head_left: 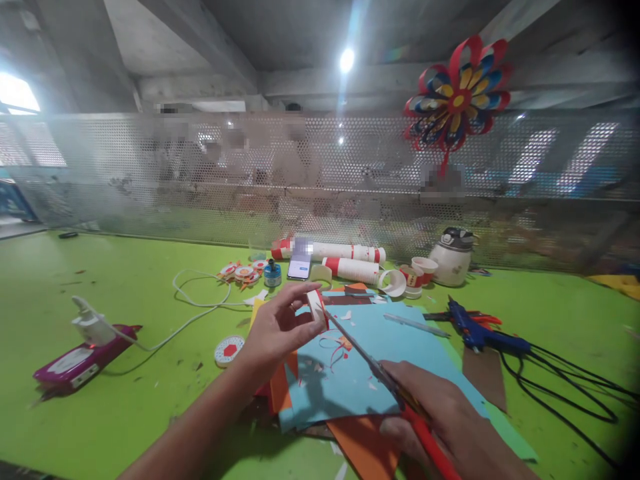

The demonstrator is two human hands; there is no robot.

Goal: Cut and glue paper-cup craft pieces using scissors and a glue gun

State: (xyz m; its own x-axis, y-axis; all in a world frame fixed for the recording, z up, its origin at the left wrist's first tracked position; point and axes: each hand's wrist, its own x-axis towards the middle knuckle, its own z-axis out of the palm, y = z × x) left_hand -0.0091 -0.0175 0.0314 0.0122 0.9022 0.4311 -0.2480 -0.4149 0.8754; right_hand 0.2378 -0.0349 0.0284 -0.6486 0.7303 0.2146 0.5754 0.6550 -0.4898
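Note:
My left hand (pixel 280 323) is closed on a short white ring with red edging (pixel 316 307), pinched between thumb and fingers above the paper. My right hand (pixel 440 407) grips a pair of scissors (pixel 367 360) with red handles. The blades point up and left, their tips at the ring's right edge; whether they touch it I cannot tell. Below lies a light blue paper sheet (pixel 385 393) strewn with small scraps and thin red curls (pixel 334 347). Orange paper (pixel 365 447) shows from under it. A round white disc with a red centre (pixel 229 350) lies left of my left wrist.
A purple power strip (pixel 75 367) with a charger and white cable lies left. Behind stand an ink bottle (pixel 273 273), phone (pixel 300 260), stacked paper cups (pixel 350 269) and a white jug (pixel 451 257). A blue glue gun (pixel 480 330) with black cords lies right; a mesh partition (pixel 280 180) closes the back.

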